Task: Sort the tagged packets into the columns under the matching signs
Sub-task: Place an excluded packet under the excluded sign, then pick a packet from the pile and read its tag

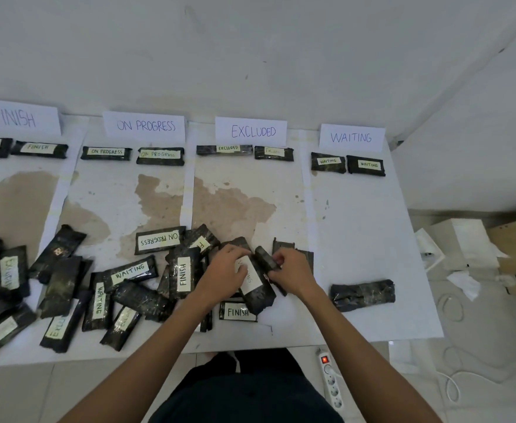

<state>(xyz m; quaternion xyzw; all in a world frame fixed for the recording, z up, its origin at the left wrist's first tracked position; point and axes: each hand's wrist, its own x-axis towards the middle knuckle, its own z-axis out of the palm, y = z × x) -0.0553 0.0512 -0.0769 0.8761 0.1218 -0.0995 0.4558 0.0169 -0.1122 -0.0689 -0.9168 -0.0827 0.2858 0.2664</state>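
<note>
Four paper signs stand at the table's back: FINISH, ON PROGRESS, EXCLUDED and WAITING. Two tagged black packets lie under each sign, such as a WAITING packet. A heap of black packets covers the near left and middle. My left hand grips a packet with a white tag in the heap's right part. My right hand pinches a small black packet beside it. One untagged-side packet lies alone in the WAITING column.
The white table has brown stains in the middle columns. A power strip with a lit red switch lies on the floor at the near right. Boxes and crumpled paper sit on the floor to the right.
</note>
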